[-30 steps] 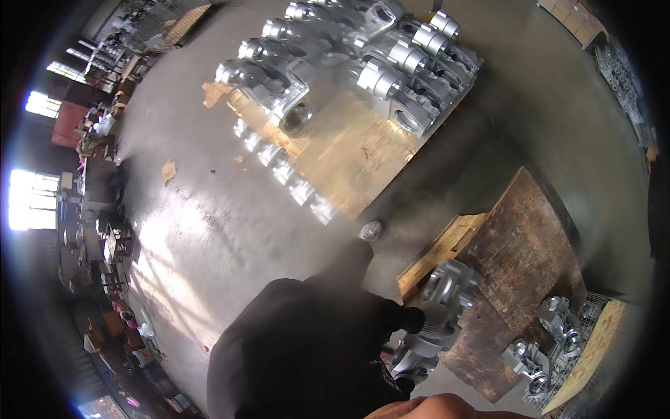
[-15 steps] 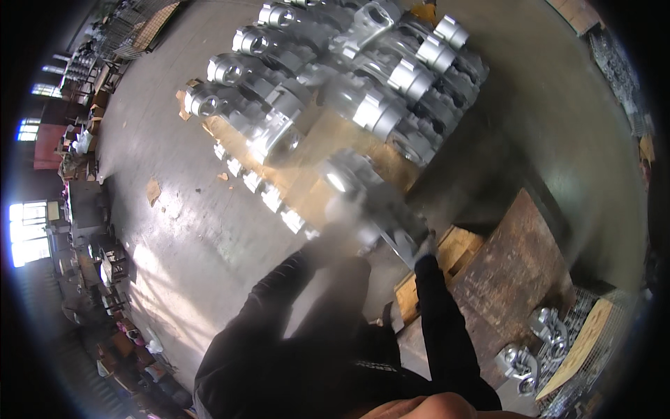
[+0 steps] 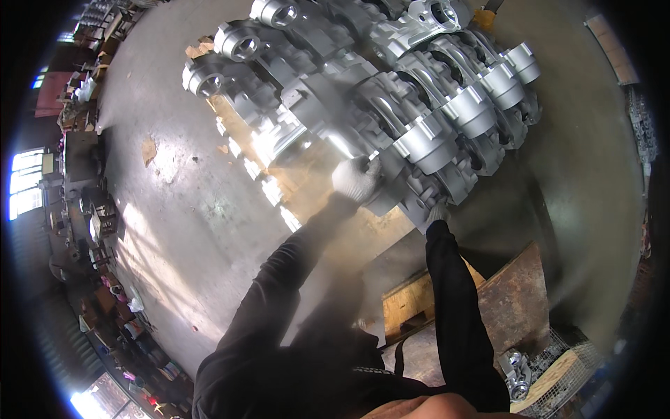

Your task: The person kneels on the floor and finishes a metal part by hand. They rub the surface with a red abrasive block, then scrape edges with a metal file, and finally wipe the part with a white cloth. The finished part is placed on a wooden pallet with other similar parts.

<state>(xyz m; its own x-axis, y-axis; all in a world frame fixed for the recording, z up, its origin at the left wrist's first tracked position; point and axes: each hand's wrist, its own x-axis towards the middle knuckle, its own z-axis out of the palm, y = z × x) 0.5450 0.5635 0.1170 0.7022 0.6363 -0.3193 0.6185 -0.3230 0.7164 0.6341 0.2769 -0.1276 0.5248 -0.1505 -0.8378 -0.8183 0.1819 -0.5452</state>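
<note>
Nearest, the black sleeves [image 3: 457,321] stretch forward from the lower edge, with a wire basket [image 3: 569,377] and a rusty brown board [image 3: 516,297] off to the right. Beyond the sleeves, both gloved hands are at a grey metal casting [image 3: 395,190] over the near right-hand edge of the wooden pallet [image 3: 307,183]. The step in hand looks to be setting this casting beside the others; I judge that the next move calls for lowering it evenly, seating it squarely inside the pallet's edge, and freeing the fingers without pinching them against the neighbouring metal.

The left hand [image 3: 356,179] is on the casting's left side, its fingers bent over the upper part rather than spread; blur hides how firmly they press. The right hand [image 3: 438,211] is at the opposite, right-hand end, its fingers curled against the metal, though their tips are mostly out of sight. Whether the casting's underside touches the pallet, I cannot tell.

Just past the hands, close-packed castings [image 3: 426,145] fill the pallet's right side. More castings [image 3: 209,80] reach toward its left edge, leaving bare wood between them and the near corner.
</note>
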